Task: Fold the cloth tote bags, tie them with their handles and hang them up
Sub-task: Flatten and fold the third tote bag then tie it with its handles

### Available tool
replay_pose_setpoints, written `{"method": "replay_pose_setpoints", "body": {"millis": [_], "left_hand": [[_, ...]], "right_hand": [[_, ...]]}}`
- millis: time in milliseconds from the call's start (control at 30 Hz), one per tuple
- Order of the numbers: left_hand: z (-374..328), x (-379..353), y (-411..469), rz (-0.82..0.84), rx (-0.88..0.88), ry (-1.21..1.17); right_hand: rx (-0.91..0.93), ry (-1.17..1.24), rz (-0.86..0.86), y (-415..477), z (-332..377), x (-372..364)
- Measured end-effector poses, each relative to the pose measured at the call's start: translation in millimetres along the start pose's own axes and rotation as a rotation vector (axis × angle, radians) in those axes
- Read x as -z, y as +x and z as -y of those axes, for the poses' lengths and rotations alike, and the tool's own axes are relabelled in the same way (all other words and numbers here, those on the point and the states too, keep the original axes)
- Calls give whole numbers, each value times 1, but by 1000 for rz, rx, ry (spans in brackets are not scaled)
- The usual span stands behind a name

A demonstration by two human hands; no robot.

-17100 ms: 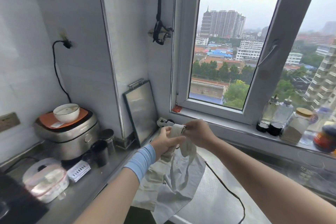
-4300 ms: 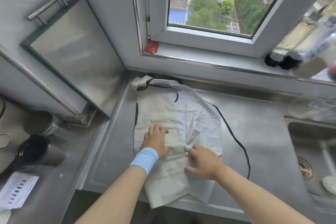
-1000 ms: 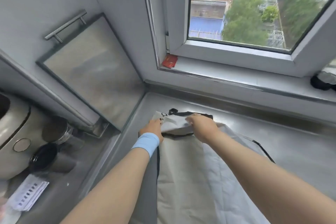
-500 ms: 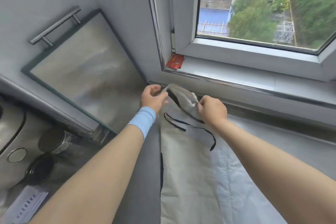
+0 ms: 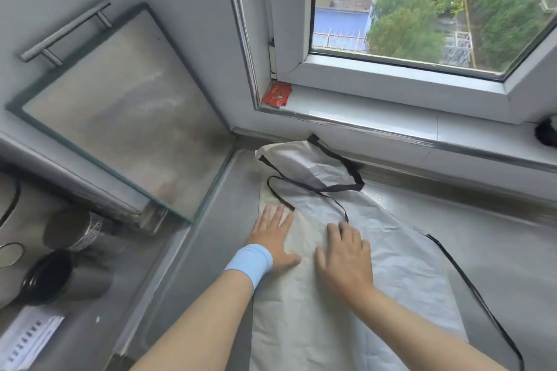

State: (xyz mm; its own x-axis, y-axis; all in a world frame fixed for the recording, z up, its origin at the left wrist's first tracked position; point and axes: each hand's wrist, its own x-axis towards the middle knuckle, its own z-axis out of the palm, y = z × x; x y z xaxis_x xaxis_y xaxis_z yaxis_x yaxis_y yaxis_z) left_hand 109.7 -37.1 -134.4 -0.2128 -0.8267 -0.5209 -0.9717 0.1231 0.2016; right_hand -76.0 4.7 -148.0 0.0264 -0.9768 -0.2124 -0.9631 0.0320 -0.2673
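Pale, crinkled cloth lies under both palms: the left hand [image 5: 272, 238] and the right hand [image 5: 343, 259] press flat on the tote bag [image 5: 316, 328]. Each grip is apart, with fingers straight and spread, clamped on nothing. A light-blue wristband [image 5: 248, 263] circles the left wrist.

The bag stretches lengthwise over the brushed-steel worktop [image 5: 497, 250]. Its near end runs out of view at the bottom edge, and its far end is rumpled up against the wall under the window sill [image 5: 391, 125]. There a broad black handle [image 5: 337, 188] loops across the creased top, and a thinner black strap [image 5: 328, 199] curls just beyond the fingertips. A long, thin black cord [image 5: 470, 286] trails over the worktop to the right of the bag.

To the left a rectangular steel board [image 5: 126, 108] with a bar handle leans on the wall. Beyond it sit a metal cup [image 5: 72, 230] and a dark mug [image 5: 51, 277]. A small red packet [image 5: 276, 94] lies in the sill's corner.
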Motion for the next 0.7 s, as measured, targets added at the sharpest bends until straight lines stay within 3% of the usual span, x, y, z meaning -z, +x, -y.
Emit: {"method": "replay_pose_setpoints", "body": {"millis": [100,200,267,367,433,533,700], "left_hand": [[1,2,12,49,4,74],[-2,13,23,2,54,83],[-5,17,23,-139,70,81],[-13,8,6,-324,-40,23],[-16,-10,-8,-240,-115,76],[-8,-27,-12,-36,-76,205],[-20,-11,-11,28,-8,283]], "right_hand": [[20,-5,204,-5,-12,-12],[86,-79,228,21,-24,-1],[91,-102,245,43,-27,7],[78,-116,258,65,-28,15],[82,-111,262,70,-26,18],[107,-78,202,60,-25,21],[130,-124,155,9,-49,33]]}}
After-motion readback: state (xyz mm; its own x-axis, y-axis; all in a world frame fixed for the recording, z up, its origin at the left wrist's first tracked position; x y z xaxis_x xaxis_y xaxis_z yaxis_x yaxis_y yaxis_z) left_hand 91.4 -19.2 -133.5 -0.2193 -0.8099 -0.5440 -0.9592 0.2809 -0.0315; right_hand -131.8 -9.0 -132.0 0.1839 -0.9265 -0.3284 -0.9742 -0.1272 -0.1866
